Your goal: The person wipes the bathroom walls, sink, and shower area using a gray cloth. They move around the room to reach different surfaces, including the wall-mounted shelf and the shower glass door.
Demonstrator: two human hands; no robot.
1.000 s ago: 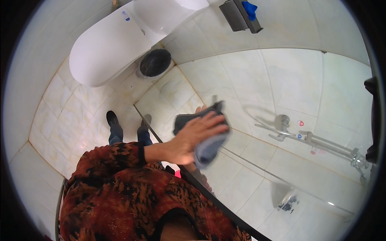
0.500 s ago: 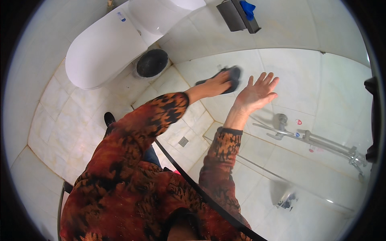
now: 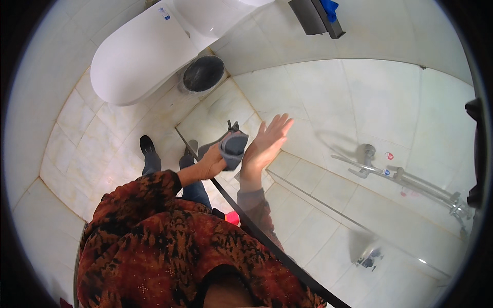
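A folded grey cloth is gripped in my left hand, whose fingers are closed round its left side. Close beside the cloth, on its right, my right hand is raised and open, its fingers stretched out and nothing in it. Its forearm is on the far side of the dark edge strip of a clear glass panel and shows through the glass. How the cloth is folded inside my left hand is hidden.
A white toilet stands at the upper left, with a black-lined bin beside it. A dark wall-mounted holder with a blue item is at the top. Shower fittings run along the right wall; another metal fitting is lower right.
My left hand has drawn back toward me and leftward with the cloth. My right hand has come lower and to the left, nearer the cloth, still open. The view has shifted slightly.
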